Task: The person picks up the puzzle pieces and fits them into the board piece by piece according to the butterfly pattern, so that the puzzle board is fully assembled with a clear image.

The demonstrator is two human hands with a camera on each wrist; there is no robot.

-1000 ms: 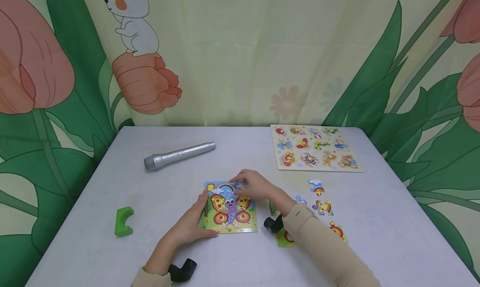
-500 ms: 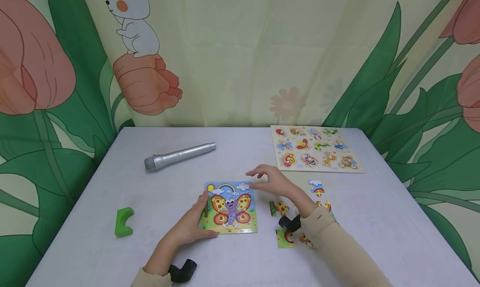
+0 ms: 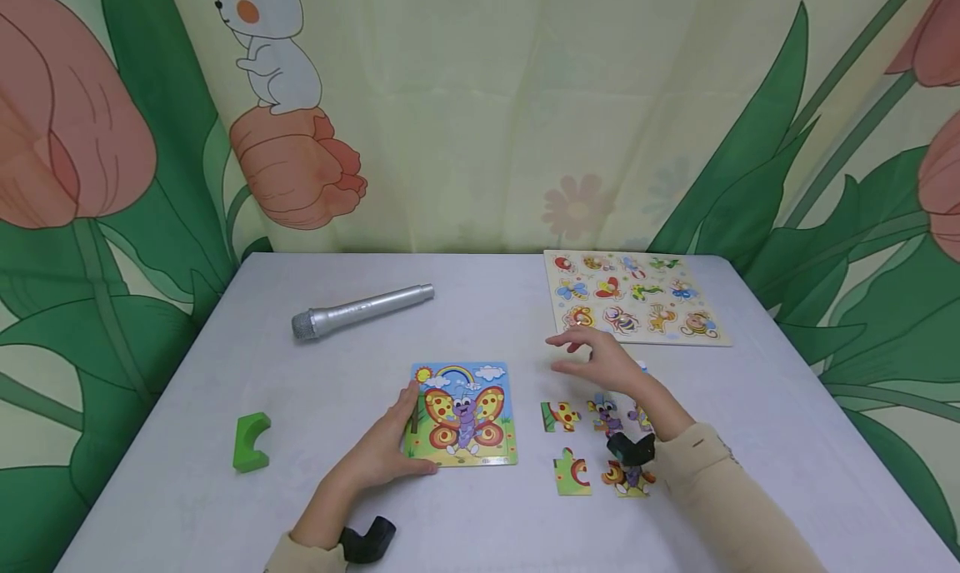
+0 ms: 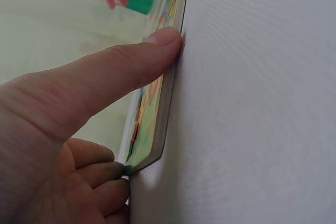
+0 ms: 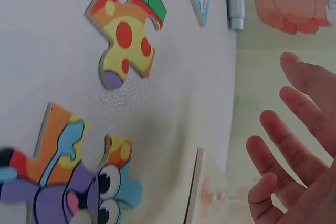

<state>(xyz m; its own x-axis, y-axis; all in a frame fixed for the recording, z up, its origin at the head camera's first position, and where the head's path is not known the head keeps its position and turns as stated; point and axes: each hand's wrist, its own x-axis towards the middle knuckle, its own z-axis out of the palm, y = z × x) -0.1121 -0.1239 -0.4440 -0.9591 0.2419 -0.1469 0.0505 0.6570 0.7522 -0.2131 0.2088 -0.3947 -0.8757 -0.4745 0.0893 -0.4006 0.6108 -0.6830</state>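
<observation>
Butterfly puzzle lies right of the left hand, touching it.

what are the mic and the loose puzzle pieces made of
Mic: plastic or metal (unclear which), satin silver, from its soft sheen.
Puzzle pieces: probably thin wood or card with a smooth print, going by the plain brownish edges.

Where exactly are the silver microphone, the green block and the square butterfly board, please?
Silver microphone (image 3: 367, 309), head view: middle of its handle.
Green block (image 3: 243, 445), head view: solid side opposite its notch.
Square butterfly board (image 3: 466, 427), head view: butterfly's purple body.
</observation>
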